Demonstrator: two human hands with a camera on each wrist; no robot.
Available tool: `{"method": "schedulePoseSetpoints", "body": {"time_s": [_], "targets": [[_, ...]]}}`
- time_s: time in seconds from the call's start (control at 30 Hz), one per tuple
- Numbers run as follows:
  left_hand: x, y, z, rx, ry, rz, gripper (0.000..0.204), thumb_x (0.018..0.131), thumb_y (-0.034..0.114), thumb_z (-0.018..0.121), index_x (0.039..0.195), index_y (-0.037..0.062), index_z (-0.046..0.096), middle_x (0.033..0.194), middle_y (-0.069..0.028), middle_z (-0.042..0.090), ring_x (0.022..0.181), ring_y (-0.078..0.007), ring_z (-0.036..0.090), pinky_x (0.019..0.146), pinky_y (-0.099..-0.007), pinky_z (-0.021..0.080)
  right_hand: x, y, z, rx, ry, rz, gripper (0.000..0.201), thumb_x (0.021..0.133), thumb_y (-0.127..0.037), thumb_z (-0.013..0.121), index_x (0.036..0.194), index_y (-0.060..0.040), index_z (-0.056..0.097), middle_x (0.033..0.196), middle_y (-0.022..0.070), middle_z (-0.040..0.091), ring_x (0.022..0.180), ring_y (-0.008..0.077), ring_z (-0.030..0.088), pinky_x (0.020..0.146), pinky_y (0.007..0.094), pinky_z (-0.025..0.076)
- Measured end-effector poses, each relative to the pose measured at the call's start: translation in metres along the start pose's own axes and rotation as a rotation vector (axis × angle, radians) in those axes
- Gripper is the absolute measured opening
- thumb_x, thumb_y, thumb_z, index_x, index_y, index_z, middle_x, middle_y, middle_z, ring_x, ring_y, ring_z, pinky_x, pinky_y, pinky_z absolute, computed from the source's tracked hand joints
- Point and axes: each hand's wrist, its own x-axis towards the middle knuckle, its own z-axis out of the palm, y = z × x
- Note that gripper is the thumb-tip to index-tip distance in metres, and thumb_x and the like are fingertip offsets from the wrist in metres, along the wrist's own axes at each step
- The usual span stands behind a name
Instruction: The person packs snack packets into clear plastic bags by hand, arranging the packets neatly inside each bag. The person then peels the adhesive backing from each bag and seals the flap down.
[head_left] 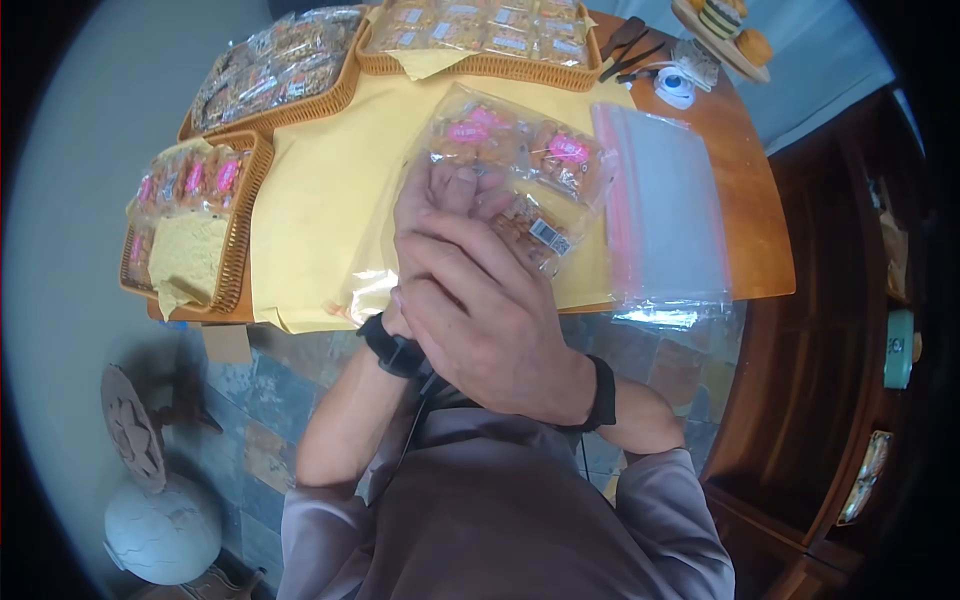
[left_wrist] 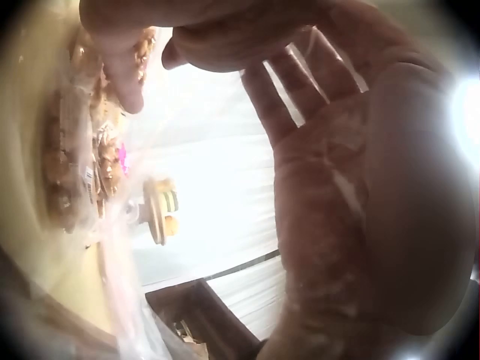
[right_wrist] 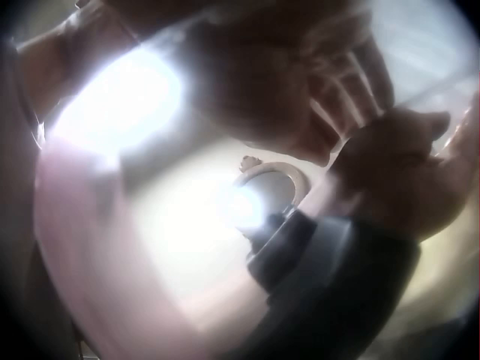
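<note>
A large clear bag [head_left: 390, 240] with several nut-topped snack packets [head_left: 570, 160], some with pink labels, is over the yellow cloth. My left hand [head_left: 445, 195], partly covered by the other hand, has its fingers curled at the bag's near left part and grips the plastic; the exact hold is partly hidden. My right hand [head_left: 490, 310] lies across the left hand and wrist, back upward, its fingers loosely bent with nothing visible in them. In the left wrist view the right palm [left_wrist: 330, 180] faces the camera, with the packets [left_wrist: 97, 157] at the left.
Flat clear bags with pink edges [head_left: 665, 200] lie right of the yellow cloth [head_left: 310, 200]. Wicker baskets of packets stand at the left [head_left: 240, 240] and back [head_left: 480, 65]. Dark utensils [head_left: 625, 40], a white coiled cord and a bread stand [head_left: 715, 40] are at the back right.
</note>
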Motion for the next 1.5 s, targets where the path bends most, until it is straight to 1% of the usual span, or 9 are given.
{"method": "schedulePoseSetpoints", "body": {"time_s": [0.07, 0.4, 0.47, 0.77, 1.0, 1.1, 1.23, 1.4, 1.5], "targets": [[0.012, 0.011, 0.001, -0.079, 0.006, -0.272, 0.037, 0.106, 0.023, 0.059, 0.129, -0.0035, 0.047, 0.118, -0.0108, 0.056, 0.114, -0.0172, 0.059, 0.095, -0.0315, 0.054, -0.001, -0.001, 0.001, 0.003, 0.003, 0.002, 0.019, 0.075, -0.007, 0.076, 0.09, 0.0006, 0.067, 0.113, 0.015, 0.065, 0.113, 0.034, 0.062, 0.089, 0.0437, 0.053], [-0.025, -0.012, -0.014, 0.038, 0.052, 0.021, 0.062, 0.105, 0.026, 0.061, 0.152, -0.0037, 0.033, 0.14, -0.019, 0.051, 0.122, -0.0221, 0.058, 0.103, -0.035, 0.052, -0.004, 0.006, 0.002, 0.115, 0.059, -0.033, 0.025, 0.071, -0.013, 0.066, 0.087, 0.0048, 0.061, 0.113, 0.0194, 0.061, 0.115, 0.0361, 0.058, 0.091, 0.049, 0.054], [-0.028, -0.012, -0.016, -0.114, -0.091, -0.037, 0.059, 0.113, 0.033, 0.035, 0.162, 0.0056, 0.02, 0.163, -0.022, 0.032, 0.137, -0.0335, 0.051, 0.112, -0.0384, 0.046, -0.004, 0.0, 0.002, 0.147, 0.066, -0.021, 0.022, 0.069, -0.011, 0.07, 0.086, 0.0021, 0.064, 0.113, 0.0176, 0.064, 0.114, 0.0347, 0.061, 0.089, 0.0467, 0.055], [-0.025, -0.004, -0.005, -0.109, 0.004, -0.039, 0.064, 0.11, 0.025, 0.047, 0.163, 0.0021, 0.019, 0.166, -0.0226, 0.027, 0.151, -0.0329, 0.033, 0.125, -0.0417, 0.03, -0.006, 0.001, 0.001, 0.205, 0.057, 0.0, 0.021, 0.07, -0.01, 0.072, 0.085, 0.0027, 0.064, 0.112, 0.0174, 0.065, 0.115, 0.0343, 0.06, 0.093, 0.0474, 0.054], [-0.012, -0.001, -0.001, -0.028, -0.076, -0.098, 0.064, 0.108, 0.016, 0.052, 0.163, 0.0022, 0.021, 0.167, -0.0239, 0.023, 0.153, -0.0297, 0.03, 0.125, -0.0409, 0.03, -0.007, 0.001, -0.002, 0.187, -0.03, 0.022, 0.026, 0.075, -0.01, 0.081, 0.094, 0.0017, 0.069, 0.114, 0.0159, 0.067, 0.116, 0.0352, 0.062, 0.094, 0.045, 0.054], [-0.021, -0.018, -0.032, -0.091, -0.125, 0.008, 0.063, 0.108, 0.009, 0.045, 0.164, 0.0019, 0.016, 0.169, -0.018, 0.021, 0.153, -0.0345, 0.03, 0.117, -0.0484, 0.044, -0.016, 0.009, -0.026, 0.237, -0.029, 0.099, 0.037, 0.078, -0.02, 0.08, 0.103, 0.0035, 0.066, 0.123, 0.0187, 0.064, 0.121, 0.0369, 0.058, 0.1, 0.0465, 0.05], [-0.106, -0.004, -0.078, 0.822, -0.308, 0.275, 0.05, 0.1, -0.015, 0.04, 0.149, -0.0092, 0.043, 0.161, -0.03, 0.031, 0.148, -0.0407, 0.037, 0.108, -0.0442, 0.054, -0.037, 0.033, -0.067, 0.196, -0.112, 0.124, 0.041, 0.082, -0.021, 0.083, 0.109, 0.0044, 0.067, 0.122, 0.0196, 0.067, 0.12, 0.041, 0.062, 0.098, 0.0478, 0.053], [-0.205, 0.014, -0.132, 1.006, -0.336, 0.46, 0.012, 0.091, -0.013, 0.063, 0.102, -0.0096, 0.067, 0.112, -0.0297, 0.07, 0.102, -0.0439, 0.072, 0.085, -0.0456, 0.062, -0.065, 0.028, -0.074, 0.08, -0.09, 0.099, 0.033, 0.089, -0.021, 0.078, 0.103, 0.0057, 0.065, 0.104, 0.0232, 0.071, 0.109, 0.0451, 0.066, 0.084, 0.0495, 0.059], [-0.251, 0.005, -0.183, 1.371, -0.054, 0.002, 0.02, 0.093, -0.003, 0.064, 0.113, -0.0044, 0.068, 0.1, -0.0217, 0.073, 0.091, -0.034, 0.073, 0.085, -0.0362, 0.059, -0.133, 0.027, -0.058, 0.18, 0.159, -0.218, 0.03, 0.095, -0.021, 0.073, 0.096, 0.0065, 0.062, 0.098, 0.0229, 0.07, 0.099, 0.0433, 0.068, 0.074, 0.049, 0.06]]}}
